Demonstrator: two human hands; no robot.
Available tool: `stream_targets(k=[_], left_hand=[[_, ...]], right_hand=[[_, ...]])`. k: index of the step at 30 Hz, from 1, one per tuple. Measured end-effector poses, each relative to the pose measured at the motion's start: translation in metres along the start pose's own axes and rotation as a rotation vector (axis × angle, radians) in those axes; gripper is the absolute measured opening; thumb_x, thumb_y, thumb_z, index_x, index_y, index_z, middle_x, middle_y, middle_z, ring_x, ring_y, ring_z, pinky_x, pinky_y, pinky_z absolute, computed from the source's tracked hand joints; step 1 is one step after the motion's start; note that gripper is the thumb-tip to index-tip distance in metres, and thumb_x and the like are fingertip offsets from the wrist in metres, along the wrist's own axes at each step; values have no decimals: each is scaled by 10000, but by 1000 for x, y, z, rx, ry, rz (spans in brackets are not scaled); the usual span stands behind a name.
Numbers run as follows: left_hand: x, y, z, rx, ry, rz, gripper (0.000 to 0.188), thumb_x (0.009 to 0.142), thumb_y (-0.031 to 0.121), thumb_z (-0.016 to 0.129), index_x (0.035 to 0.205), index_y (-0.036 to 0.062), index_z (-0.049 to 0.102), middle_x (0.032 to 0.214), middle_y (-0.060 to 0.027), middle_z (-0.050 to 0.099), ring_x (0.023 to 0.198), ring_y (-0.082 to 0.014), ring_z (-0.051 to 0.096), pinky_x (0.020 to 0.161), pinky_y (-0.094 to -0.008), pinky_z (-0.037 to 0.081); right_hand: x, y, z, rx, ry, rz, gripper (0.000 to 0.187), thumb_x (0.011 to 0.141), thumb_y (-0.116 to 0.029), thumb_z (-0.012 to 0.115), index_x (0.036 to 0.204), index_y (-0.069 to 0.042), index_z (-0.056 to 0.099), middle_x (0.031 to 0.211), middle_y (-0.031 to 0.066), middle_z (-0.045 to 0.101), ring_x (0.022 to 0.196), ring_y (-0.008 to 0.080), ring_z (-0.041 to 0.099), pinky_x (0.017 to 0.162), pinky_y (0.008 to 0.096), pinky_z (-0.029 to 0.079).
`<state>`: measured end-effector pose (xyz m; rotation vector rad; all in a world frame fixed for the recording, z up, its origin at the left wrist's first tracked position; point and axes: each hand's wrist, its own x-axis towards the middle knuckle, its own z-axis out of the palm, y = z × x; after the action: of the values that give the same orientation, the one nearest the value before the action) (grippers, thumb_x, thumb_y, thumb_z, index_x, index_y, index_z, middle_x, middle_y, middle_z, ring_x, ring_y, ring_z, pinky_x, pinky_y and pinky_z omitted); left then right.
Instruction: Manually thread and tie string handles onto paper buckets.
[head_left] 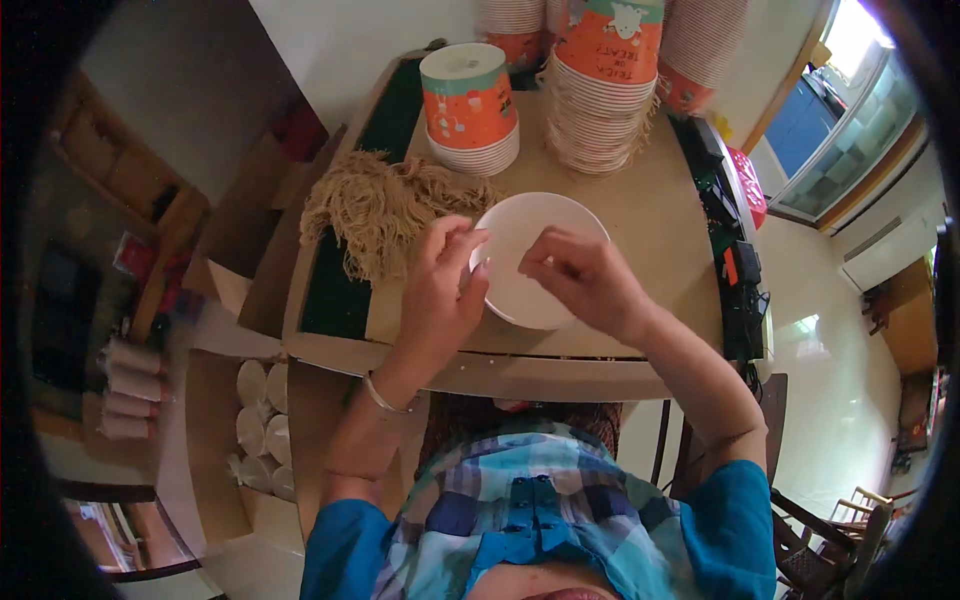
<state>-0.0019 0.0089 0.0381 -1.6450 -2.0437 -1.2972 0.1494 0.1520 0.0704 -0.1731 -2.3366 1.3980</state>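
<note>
A white paper bucket stands mouth-up on the table in front of me, and I look down into it. My left hand is at its left rim, fingers curled and thumb apart, with a gap between them. Whether it touches the rim is hard to tell. Over the bucket's right side is my right hand, its thumb and fingers pinched together. Anything in that pinch is too small or hidden to make out. Beside my left hand lies a loose heap of tan cord.
Orange-and-green patterned paper buckets stand upside down in a short stack and a taller stack strung with cords. More stacks are behind. Black power adapters line the table's right edge. On the floor at left, a cardboard box holds several white buckets.
</note>
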Motion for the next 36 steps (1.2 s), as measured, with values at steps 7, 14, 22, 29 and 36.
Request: stream_targets(k=[7,14,22,29,36], left_hand=[[36,3,-11,-615,-293,-162,311,913,61,605,1218,5,625,1094,-83,640,982,-171,621,847,-292,489],[54,-13,-40,-562,-404,-248,191,921,58,615,1077,-13,700,933,-38,653,824,-102,603,745,-237,481],[47,-21,-42,-409,-284,-200,113,907,58,610,970,-4,680,856,-63,650,785,-154,634,727,-294,499],[52,-12,-36,-209,-279,-38,75,875,60,635,925,14,666,819,-115,625,733,-258,623,669,-343,491],[56,-11,-34,-190,-252,-9,84,871,61,638,928,4,661,816,-126,621,723,-265,628,654,-354,486]], right_hand=[[27,-3,-17,69,8,-87,81,946,-64,609,930,5,648,858,4,597,762,40,519,664,216,435],[40,-11,-25,50,5,-55,100,941,-75,613,930,9,664,836,11,647,774,51,575,709,224,479],[41,-1,-20,26,-114,138,99,926,-81,614,939,-3,673,857,25,656,838,80,605,777,248,490],[34,21,-30,-270,-52,-6,109,894,-102,648,968,-25,671,912,36,649,836,117,619,753,274,492],[36,-13,-2,441,54,336,190,899,-74,646,1081,-18,632,883,34,611,688,83,580,614,242,489]])
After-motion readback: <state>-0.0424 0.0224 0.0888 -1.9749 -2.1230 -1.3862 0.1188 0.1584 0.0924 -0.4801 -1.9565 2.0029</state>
